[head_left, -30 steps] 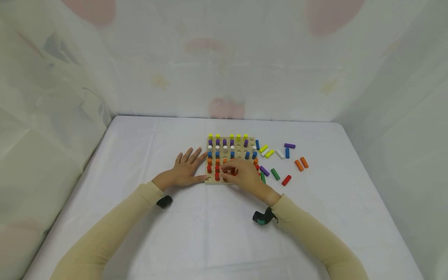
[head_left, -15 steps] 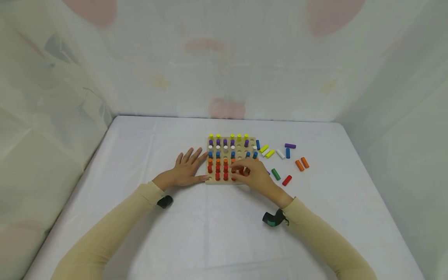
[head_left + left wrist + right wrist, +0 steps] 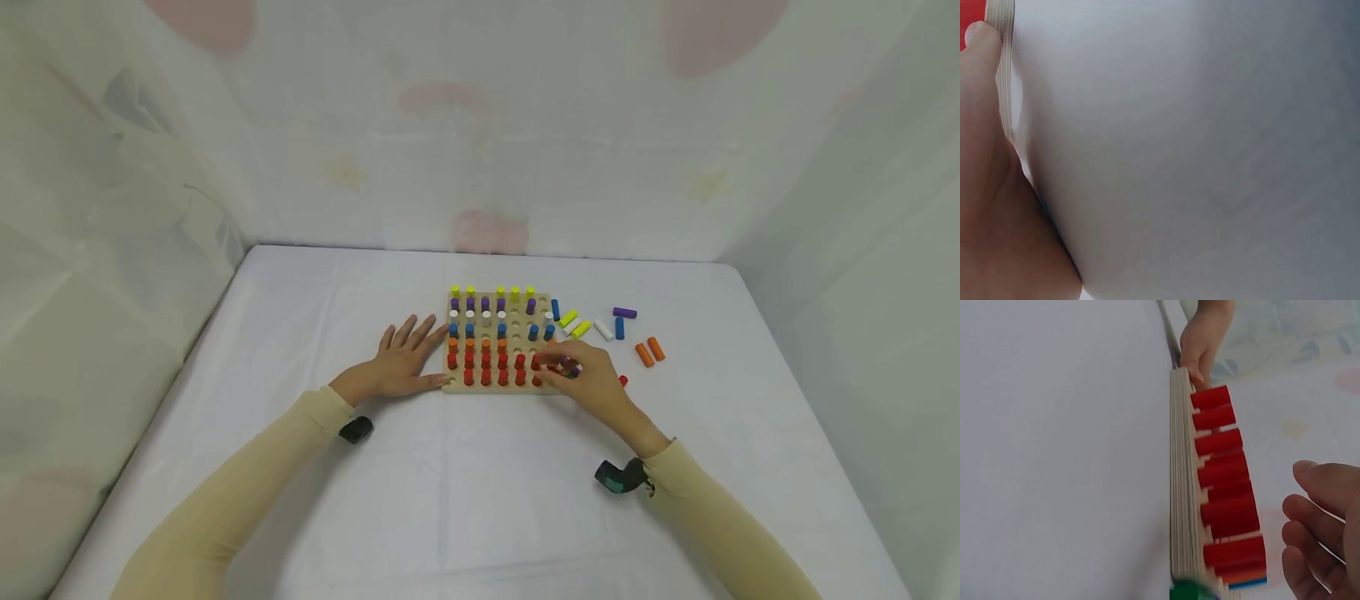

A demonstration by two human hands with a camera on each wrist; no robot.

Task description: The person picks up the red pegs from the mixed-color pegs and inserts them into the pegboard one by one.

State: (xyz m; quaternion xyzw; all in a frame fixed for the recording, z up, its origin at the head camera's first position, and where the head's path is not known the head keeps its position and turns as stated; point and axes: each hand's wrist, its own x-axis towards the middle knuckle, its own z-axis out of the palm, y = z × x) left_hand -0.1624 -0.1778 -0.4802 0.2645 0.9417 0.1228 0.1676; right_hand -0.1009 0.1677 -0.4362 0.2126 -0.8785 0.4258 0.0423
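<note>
A wooden pegboard point(image 3: 491, 389) lies mid-table with several rows of coloured pegs standing in it: yellow, purple, white, blue, orange and red. My left hand point(image 3: 396, 367) lies spread on the table at the board's left side, its thumb touching the front left corner, also seen in the left wrist view. My right hand point(image 3: 592, 379) hovers over the board's right end, beside the red pegs point(image 3: 502, 377). In the right wrist view its thumb and fingers point(image 3: 1313, 519) are apart and loosely bent, with no peg visible between them. It hides part of the board's right side.
Loose pegs lie right of the board: orange pegs point(image 3: 649, 351), a purple peg point(image 3: 624, 313), a blue peg point(image 3: 619, 328), a white peg point(image 3: 603, 330), yellow pegs point(image 3: 581, 329) and others partly hidden. A white cloth covers the table point(image 3: 420, 517), with fabric walls around it.
My right hand has moved rightward along the front rows of red pegs, uncovering the pegs to its left and covering some loose pegs. My left hand has stayed in place.
</note>
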